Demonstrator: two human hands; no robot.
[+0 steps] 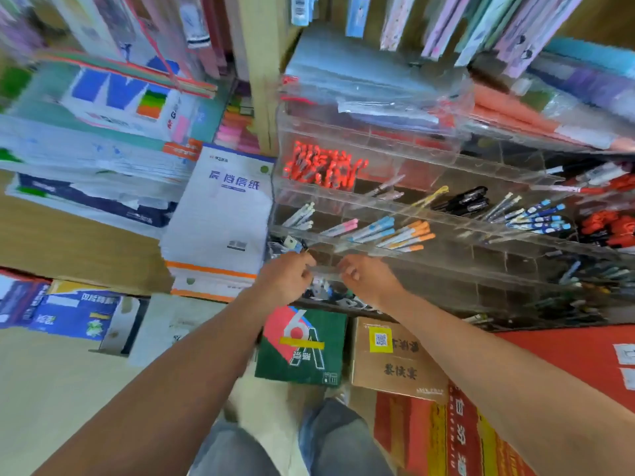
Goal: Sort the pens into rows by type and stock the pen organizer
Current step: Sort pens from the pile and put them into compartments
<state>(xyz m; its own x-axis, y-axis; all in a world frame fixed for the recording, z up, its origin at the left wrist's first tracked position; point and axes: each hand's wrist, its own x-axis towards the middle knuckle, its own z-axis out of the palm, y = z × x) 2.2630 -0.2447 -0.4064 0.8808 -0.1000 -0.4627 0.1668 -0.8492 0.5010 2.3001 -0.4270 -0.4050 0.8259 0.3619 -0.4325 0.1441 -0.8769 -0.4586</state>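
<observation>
A clear acrylic pen organizer (446, 231) with tiered compartments stands on the shelf. Its rows hold red pens (323, 166), white pens (302, 216), pink pens (342, 227), light-blue pens (372, 230), orange pens (409, 237), black pens (467, 201) and blue pens (536, 218). My left hand (287, 278) and my right hand (366, 274) are both at the organizer's lower left rows, fingers curled around a thin clear pen (326, 269) stretched between them. Dark and white pens (323, 290) lie in the compartment under my hands. The frame is blurred.
A stack of white letter-paper pads (220, 214) sits left of the organizer. Plastic folders (371, 84) lie on top of it. On the floor below are a green box (302, 345), a brown carton (395, 359) and red boxes (443, 438).
</observation>
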